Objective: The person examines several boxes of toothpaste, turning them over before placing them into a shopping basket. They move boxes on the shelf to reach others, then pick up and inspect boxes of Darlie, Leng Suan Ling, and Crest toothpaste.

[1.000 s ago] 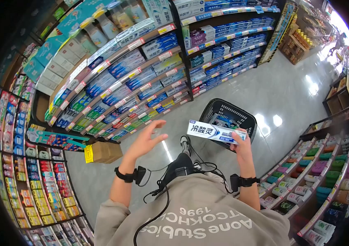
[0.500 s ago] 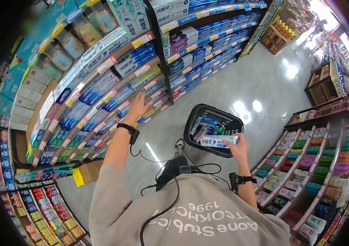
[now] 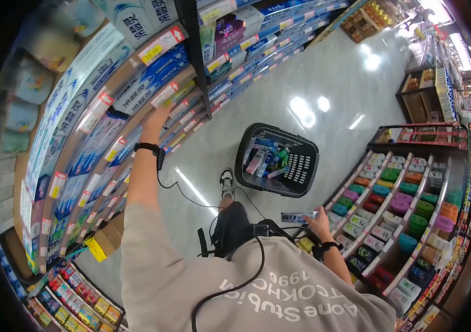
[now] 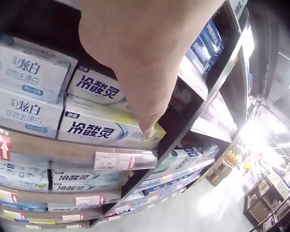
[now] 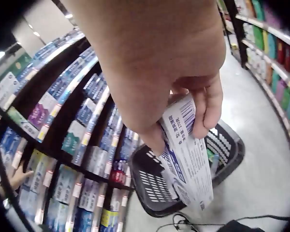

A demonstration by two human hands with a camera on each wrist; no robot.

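At the toothpaste shelf on the left, the left hand (image 3: 157,117) reaches in beside the dark upright. Up close in the left wrist view, the left hand (image 4: 133,58) has a fingertip on the front right end of a white and yellow box (image 4: 94,126); its other fingers are mostly hidden. In the right wrist view, that left hand (image 5: 20,177) shows spread fingers against the boxes. Held by one end between thumb and fingers of the right hand (image 3: 319,223) is a white and blue box (image 3: 297,217). Both the right hand (image 5: 169,82) and its box (image 5: 189,162) appear above the basket.
A black basket (image 3: 302,192) with several small packages in it stands on the grey floor (image 3: 335,99), ahead of the person's shoe (image 3: 226,182). Shelves of colourful packs (image 3: 390,205) line the right side. A cardboard box (image 3: 109,235) lies at the lower left.
The left hand has moved from over the floor into the shelf. The right hand has drawn its box away from over the basket, back towards the body. The head view has shifted.
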